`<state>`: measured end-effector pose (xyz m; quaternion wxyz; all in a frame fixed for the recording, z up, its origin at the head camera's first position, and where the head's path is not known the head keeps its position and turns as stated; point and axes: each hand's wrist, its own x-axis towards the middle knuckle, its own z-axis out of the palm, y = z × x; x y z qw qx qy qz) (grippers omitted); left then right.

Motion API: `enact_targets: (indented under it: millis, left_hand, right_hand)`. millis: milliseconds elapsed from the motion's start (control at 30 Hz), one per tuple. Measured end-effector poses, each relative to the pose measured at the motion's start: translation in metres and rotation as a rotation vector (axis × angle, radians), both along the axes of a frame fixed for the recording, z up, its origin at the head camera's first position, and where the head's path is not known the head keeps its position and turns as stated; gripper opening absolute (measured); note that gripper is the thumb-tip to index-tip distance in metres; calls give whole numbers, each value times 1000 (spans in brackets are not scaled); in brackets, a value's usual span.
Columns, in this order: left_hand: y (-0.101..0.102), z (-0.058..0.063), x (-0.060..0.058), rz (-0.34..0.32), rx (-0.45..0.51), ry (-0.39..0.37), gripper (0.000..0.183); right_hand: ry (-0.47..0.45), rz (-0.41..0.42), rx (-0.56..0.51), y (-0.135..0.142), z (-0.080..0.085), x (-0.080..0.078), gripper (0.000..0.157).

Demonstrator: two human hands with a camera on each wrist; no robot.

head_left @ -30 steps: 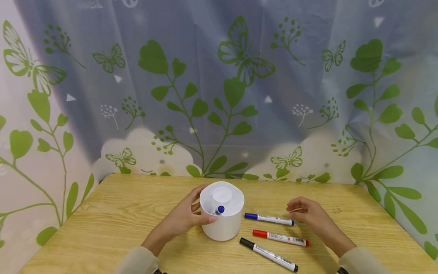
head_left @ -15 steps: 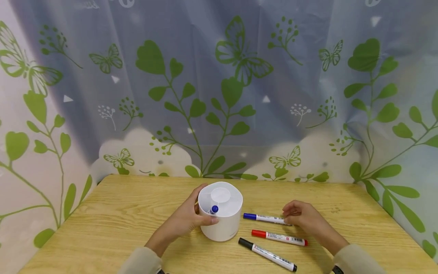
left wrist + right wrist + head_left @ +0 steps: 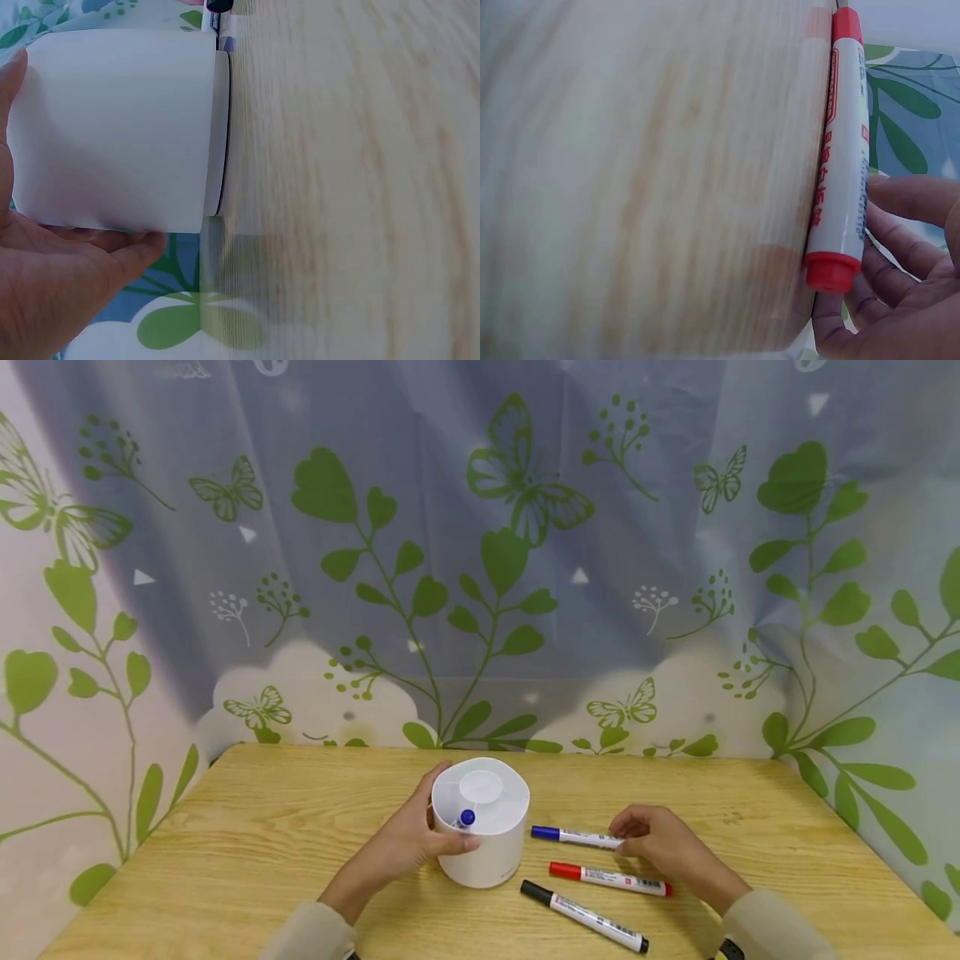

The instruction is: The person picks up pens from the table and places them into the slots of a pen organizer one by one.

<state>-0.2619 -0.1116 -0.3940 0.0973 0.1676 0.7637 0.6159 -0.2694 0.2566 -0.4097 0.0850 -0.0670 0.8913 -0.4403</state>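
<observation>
A round white pen holder (image 3: 487,860) stands on the table, with a blue-capped marker (image 3: 467,817) leaning inside it. My left hand (image 3: 405,839) grips its left side, thumb across the front and fingers behind; the left wrist view shows the pen holder's wall (image 3: 120,135) close up. To the right lies a blue marker (image 3: 573,837), its cap toward the pen holder. My right hand (image 3: 663,843) has thumb and fingertips around the far end of this marker, covering that end. In the right wrist view a red marker (image 3: 847,142) hides the blue one and partly covers the fingers.
Nearer the front, the red marker (image 3: 611,878) and a black marker (image 3: 585,916) lie side by side on the wooden table (image 3: 300,810). A patterned curtain (image 3: 420,527) hangs behind the table's back edge.
My right hand has moved left and down onto the end of the blue marker. The pen holder has tilted slightly or turned in my left hand, and the marker inside has shifted left.
</observation>
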Motion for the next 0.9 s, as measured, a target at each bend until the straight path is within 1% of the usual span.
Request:
enact_targets:
  millis: [67,200,500,700,900]
  left_hand:
    - [0,0,0,-1,-2,3,114]
    - [0,0,0,-6,-3,4,113]
    - [0,-1,0,-12,2,4,112]
    - [0,-1,0,-5,1,-4,112]
    - [0,0,0,2,-5,-1,114]
  right_hand:
    - [-16,-15,6,-1,0,0,20]
    - [-24,-20,18,-2,0,0,19]
    - [-23,-12,37,-4,-2,-3,17]
    - [-16,-26,47,-6,-3,-3,11]
    - [-21,-41,35,-4,0,-1,12]
